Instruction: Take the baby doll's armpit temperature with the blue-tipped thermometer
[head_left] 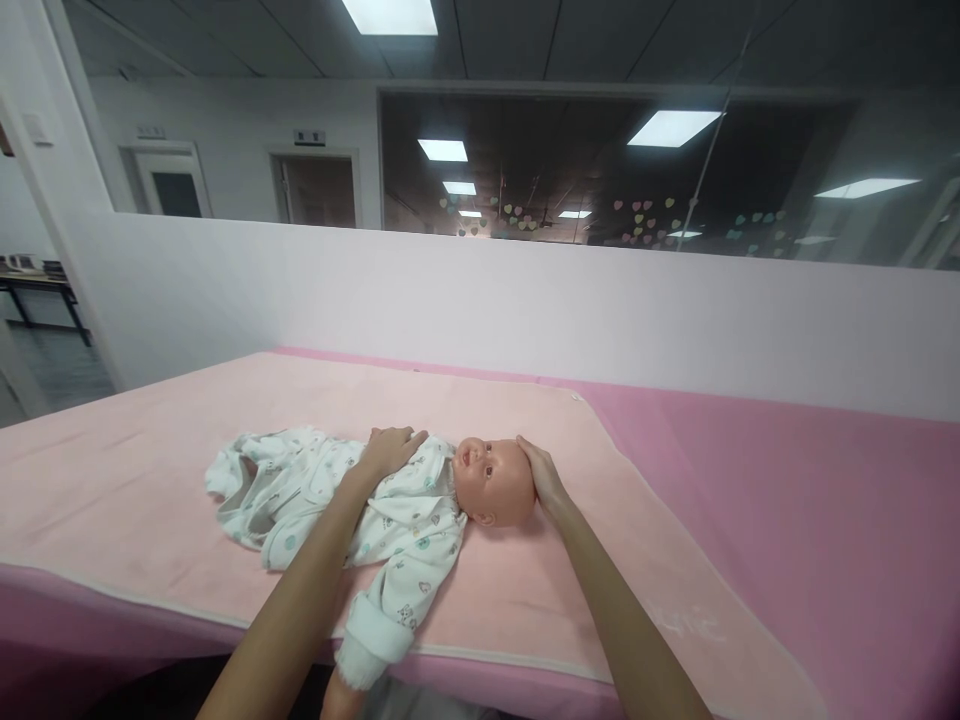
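Note:
A baby doll (495, 485) lies on its back with its head to the right, dressed in a white outfit (409, 515) printed with small animals and green dots. My left hand (391, 452) rests flat across the doll's chest, fingers stretched out. Against the crown of the doll's head lies my right hand (543, 474), fingers extended along it and the palm side partly hidden. One sleeved arm of the doll hangs over the near edge, its bare hand partly cut off by the frame. The outfit's leg end (255, 485) looks crumpled at the left.
Under the doll is a peach mat (525, 600) with a pale border, spread over a pink surface (750, 480). Behind it stands a low white partition (487, 300), with a dark window (555, 180) beyond. A dark-legged table (37, 283) is at the far left.

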